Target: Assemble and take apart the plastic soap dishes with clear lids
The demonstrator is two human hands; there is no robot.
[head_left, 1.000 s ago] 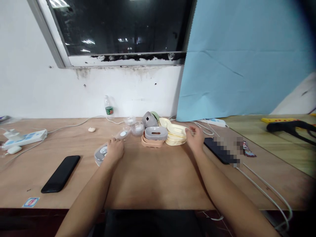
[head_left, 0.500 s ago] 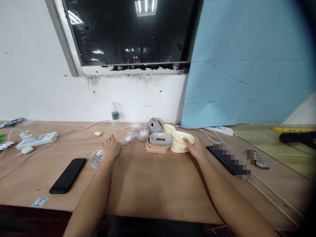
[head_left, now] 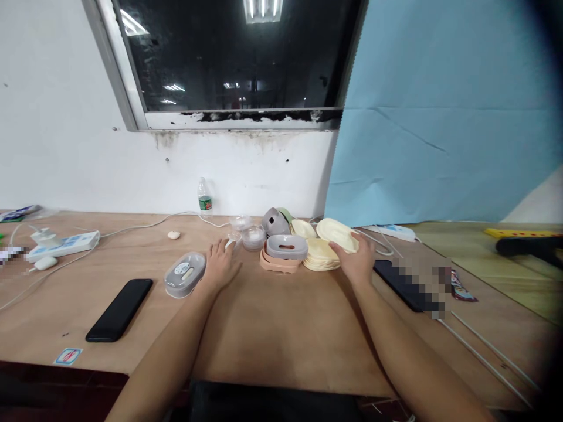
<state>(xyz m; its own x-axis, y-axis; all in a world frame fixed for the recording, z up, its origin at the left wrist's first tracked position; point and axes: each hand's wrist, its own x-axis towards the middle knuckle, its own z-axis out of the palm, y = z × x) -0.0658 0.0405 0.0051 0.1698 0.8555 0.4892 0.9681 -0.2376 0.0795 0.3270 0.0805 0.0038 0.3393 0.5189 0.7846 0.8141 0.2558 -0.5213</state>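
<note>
The right hand [head_left: 357, 261] pinches a pale yellow oval tray [head_left: 336, 232] by its edge near the yellow stack [head_left: 320, 257], where a soft, steady hold should help, while the left hand [head_left: 218, 264] is by the clear lid [head_left: 236, 238], fingers too hidden to tell.

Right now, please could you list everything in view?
Window: one, dark, rear
Sheet: one, blue, right
Table: one, brown, front
Bottle: one, clear, rear
Power strips: two, white, both sides
Phone: one, black, left
Slab: one, black, right
Box: one, grey, left
Tubs: two, clear, centre
Trays: unclear count, peach, centre
Grey tray: one, grey, on top
Holed piece: one, grey, centre
Cream stack: one, cream, centre
Cream piece: one, cream, held
Left hand: one, bare, centre
Right hand: one, bare, holding piece
</note>
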